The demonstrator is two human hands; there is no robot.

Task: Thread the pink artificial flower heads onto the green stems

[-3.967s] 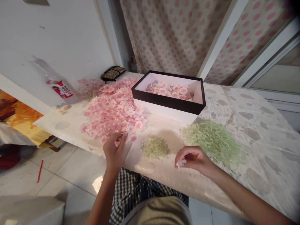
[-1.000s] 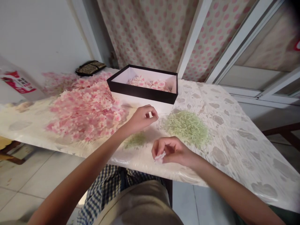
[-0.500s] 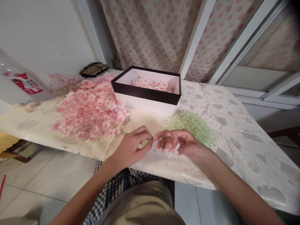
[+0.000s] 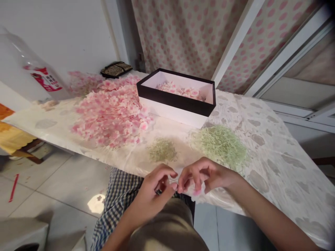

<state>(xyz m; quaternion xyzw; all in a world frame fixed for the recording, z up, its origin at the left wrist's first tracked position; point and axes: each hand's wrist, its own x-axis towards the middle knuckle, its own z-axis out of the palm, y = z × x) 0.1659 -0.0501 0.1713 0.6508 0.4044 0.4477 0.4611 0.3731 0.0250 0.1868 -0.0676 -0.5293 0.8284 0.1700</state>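
Observation:
My left hand point(image 4: 158, 186) is curled, thumb and forefinger close together at the table's front edge; whatever sits between the tips is too small to make out. Touching or nearly touching it, my right hand point(image 4: 209, 176) has bent fingers around a pink and white artificial flower point(image 4: 197, 192), mostly hidden under the palm. Just beyond the hands lies a small heap of thin green plastic stems point(image 4: 162, 150). To its right is a larger heap of green stems point(image 4: 222, 144). A broad pile of pink artificial blossoms point(image 4: 112, 115) spreads on the left.
A white box with a black rim point(image 4: 175, 99) stands at the back, with pink blossoms point(image 4: 180, 90) inside. A clear bottle with a red label point(image 4: 44, 78) and a dark patterned case point(image 4: 116, 69) are at the back left. A patterned cover lies over the table point(image 4: 277, 184).
Both hands have drawn closer to my body, and their fingertips have come together. The small green heap, formerly behind my left hand, now shows fully. The view has shifted left.

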